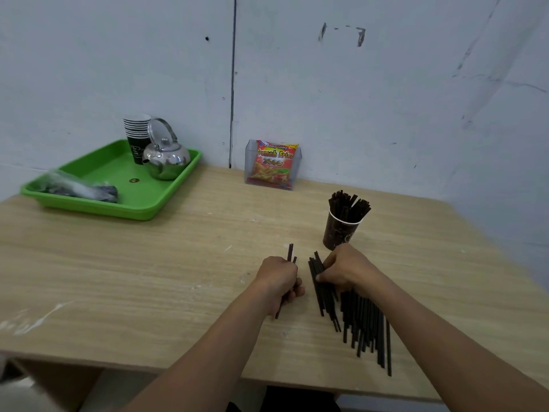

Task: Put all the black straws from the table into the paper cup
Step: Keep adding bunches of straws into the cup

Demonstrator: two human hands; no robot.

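A dark paper cup stands on the wooden table at the right, with several black straws sticking up out of it. A loose pile of black straws lies flat near the front edge. My left hand is shut on a few black straws whose tips poke out above the fist. My right hand rests on the top of the pile, just in front of the cup, its fingers curled around several straws.
A green tray at the back left holds a steel kettle, a stack of paper cups and a plastic bag. A clear holder with a snack packet stands against the wall.
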